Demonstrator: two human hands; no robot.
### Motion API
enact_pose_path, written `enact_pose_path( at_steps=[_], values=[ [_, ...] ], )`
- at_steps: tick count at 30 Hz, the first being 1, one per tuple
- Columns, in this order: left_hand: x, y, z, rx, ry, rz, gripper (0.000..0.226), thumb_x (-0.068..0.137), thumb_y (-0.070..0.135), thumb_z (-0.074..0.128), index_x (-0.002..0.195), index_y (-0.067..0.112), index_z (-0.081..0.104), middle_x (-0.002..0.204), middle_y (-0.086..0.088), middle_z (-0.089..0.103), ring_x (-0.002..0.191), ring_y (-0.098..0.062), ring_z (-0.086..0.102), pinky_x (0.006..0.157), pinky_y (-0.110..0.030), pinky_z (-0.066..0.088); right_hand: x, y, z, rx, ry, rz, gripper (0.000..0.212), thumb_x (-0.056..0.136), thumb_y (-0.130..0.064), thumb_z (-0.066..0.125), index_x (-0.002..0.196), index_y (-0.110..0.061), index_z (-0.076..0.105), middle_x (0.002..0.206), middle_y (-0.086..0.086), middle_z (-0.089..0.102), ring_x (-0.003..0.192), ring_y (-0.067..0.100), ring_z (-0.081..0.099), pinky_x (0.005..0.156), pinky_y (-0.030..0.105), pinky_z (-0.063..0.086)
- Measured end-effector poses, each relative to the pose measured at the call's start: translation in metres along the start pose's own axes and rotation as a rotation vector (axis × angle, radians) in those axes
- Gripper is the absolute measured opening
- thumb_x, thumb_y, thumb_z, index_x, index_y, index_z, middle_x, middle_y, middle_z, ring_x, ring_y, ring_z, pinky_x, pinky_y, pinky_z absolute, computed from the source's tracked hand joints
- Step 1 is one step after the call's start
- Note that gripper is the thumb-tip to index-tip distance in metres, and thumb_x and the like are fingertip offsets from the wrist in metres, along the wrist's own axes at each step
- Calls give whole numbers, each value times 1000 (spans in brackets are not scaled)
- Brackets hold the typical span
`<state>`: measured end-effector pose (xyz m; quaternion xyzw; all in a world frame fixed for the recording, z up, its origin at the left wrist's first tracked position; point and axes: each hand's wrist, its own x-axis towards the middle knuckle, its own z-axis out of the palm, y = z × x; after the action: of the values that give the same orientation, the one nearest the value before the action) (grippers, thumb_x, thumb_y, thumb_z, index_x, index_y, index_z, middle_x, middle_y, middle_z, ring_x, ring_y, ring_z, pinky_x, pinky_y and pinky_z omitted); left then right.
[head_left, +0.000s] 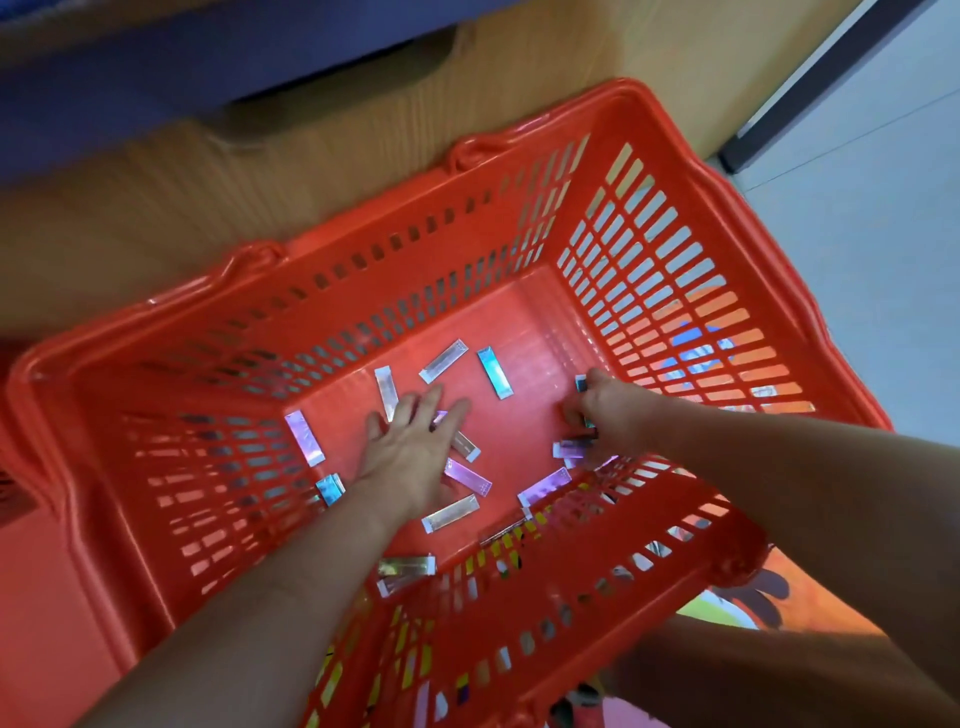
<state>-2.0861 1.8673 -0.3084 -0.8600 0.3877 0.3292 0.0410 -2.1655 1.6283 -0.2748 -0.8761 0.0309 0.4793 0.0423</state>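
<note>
Both my arms reach down into an orange plastic basket (654, 244) with slotted walls. Several small shiny holographic sachets lie scattered over its floor, such as a teal sachet (494, 372) and a pink sachet (304, 437). My left hand (415, 447) lies flat with its fingers spread over the sachets in the middle of the floor. My right hand (605, 410) is curled by the right wall and grips a bunch of sachets (574, 448), whose ends stick out below the fist.
A brown cardboard box (171, 197) stands behind the basket, with something blue above it. A pale tiled floor (872, 249) lies to the right. A colourful play mat (727, 608) shows under the basket's near right corner.
</note>
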Motion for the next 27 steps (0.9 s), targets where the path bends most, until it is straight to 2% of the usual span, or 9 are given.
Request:
enact_pose_path(
  at_steps=[4,7,10,13,16,18,21,24,27],
  values=[
    [-2,6,3,121,8,36,77,84,30,68,146,35,24,153,-6,15,138,-29,23,103,-46,35,7,-15,4,-161,-17,-41,42,88,-14,67,127,-7,55,141,17,39,112,32,59,93,36,50],
    [-7,12,7,136,-14,67,49,92,14,53,135,31,37,141,-9,33,127,-31,39,98,-44,40,7,-18,4,-188,-7,-74,44,87,-9,66,130,-9,54,141,17,42,114,31,59,95,35,50],
    [-6,10,5,103,-106,97,42,92,10,50,131,22,43,137,-15,37,122,-34,45,96,-41,46,8,-18,4,-57,25,-76,46,88,-11,65,132,-14,53,135,12,50,116,27,58,96,32,48],
    [-3,12,6,85,-112,141,36,91,10,52,126,19,51,128,-13,47,117,-33,51,95,-37,47,5,-21,-2,245,36,-22,57,90,-10,61,142,-22,42,135,10,55,118,26,57,95,31,49],
    [-2,15,9,65,-126,157,35,91,10,53,125,21,55,125,-9,51,114,-32,55,95,-34,45,3,-32,-9,542,13,67,48,99,-24,51,145,-19,38,138,13,53,121,29,55,93,30,46],
    [0,17,6,72,-119,160,31,93,12,51,123,19,57,124,-8,52,106,-31,60,90,-33,47,2,-41,-14,799,-44,100,39,102,-26,48,139,-18,44,125,10,57,108,26,59,88,31,49],
    [0,16,1,-5,-93,98,25,95,18,47,115,13,62,112,-10,59,97,-32,64,84,-34,49,-1,-52,-24,1375,-129,177,30,98,-2,44,125,-10,53,98,11,56,80,20,61,73,38,60],
    [-1,7,-4,-318,-5,-36,19,91,21,55,86,9,68,82,-13,68,78,-29,65,66,-34,45,-4,-52,-33,1697,-119,186,36,93,8,40,120,-6,60,99,16,55,80,24,61,74,44,60],
    [-7,-1,-22,-743,71,-215,29,89,16,60,61,8,63,55,-9,57,48,-11,50,53,-33,42,-16,-56,-43,1878,10,189,34,89,10,39,101,-10,63,91,13,55,81,26,60,79,44,56]
  ],
)
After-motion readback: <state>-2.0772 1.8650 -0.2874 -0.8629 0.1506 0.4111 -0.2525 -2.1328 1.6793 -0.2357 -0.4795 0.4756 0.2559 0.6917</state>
